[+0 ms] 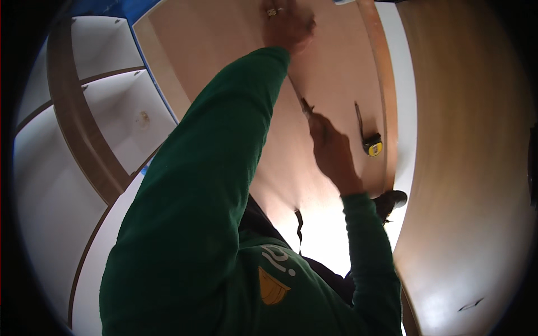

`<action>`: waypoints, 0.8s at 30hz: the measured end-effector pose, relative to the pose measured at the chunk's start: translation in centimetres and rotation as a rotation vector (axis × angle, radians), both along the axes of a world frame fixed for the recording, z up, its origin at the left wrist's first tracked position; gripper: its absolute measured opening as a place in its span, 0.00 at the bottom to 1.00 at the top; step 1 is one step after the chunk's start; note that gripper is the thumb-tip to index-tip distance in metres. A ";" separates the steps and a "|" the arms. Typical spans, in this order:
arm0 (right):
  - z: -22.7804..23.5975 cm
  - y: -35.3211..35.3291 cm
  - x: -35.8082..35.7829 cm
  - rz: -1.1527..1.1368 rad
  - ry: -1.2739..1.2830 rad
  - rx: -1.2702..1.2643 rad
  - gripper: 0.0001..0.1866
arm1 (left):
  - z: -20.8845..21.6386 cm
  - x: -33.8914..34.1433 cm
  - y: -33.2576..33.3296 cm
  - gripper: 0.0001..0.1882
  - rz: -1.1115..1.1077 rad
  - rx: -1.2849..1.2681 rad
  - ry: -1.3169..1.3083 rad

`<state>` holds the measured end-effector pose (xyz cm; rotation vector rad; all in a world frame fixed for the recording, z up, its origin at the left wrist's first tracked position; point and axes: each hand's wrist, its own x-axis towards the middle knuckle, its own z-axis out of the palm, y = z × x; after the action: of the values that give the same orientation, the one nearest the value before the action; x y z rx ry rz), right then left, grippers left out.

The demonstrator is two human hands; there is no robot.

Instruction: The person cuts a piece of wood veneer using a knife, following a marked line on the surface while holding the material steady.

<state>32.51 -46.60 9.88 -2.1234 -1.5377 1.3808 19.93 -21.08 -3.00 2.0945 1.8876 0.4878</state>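
Note:
A large pinkish-brown board (224,33) lies beneath both my hands. My left hand (288,28) reaches to its far part, over the surface. The fingers are smeared by motion, and a small yellowish patch shows near them. Closer to me, my right hand (333,148) is closed around a slim tool (306,105) with a dark end pointing up and left. A thin dark line runs from that end toward my left sleeve; the tool's exact kind cannot be made out. Right of this hand, a yellow and black tape measure (374,145) rests on the board with a dark strip stretching away from it.
White shelving with brown edges (89,140) stands on the left. A wide wood-coloured panel (465,140) fills the right side, beyond a white strip (403,73). A dark shoe (392,203) is by the board's near right corner. Blue material (112,8) shows at the far left.

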 end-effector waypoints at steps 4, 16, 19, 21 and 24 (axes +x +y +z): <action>8.2 -5.7 1.8 0.101 -0.115 0.048 0.19 | 0.3 0.1 0.5 0.50 0.005 -0.044 0.024; 10.5 -6.1 2.2 0.365 -0.282 0.126 0.23 | -0.8 0.5 0.3 0.50 0.010 0.028 0.037; 0.6 -2.2 0.5 0.034 0.003 0.079 0.19 | -0.5 0.2 0.3 0.50 0.007 0.026 0.027; -0.8 -1.6 0.4 -0.012 0.016 -0.005 0.19 | -0.1 0.1 0.4 0.50 0.003 0.013 0.044; 3.6 -3.5 1.0 0.092 -0.034 0.134 0.19 | 0.2 0.0 0.4 0.50 0.000 0.024 0.020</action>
<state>33.54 -50.15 13.49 -2.0308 -1.7087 1.2372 19.97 -20.69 -2.79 2.1220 1.9020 0.4948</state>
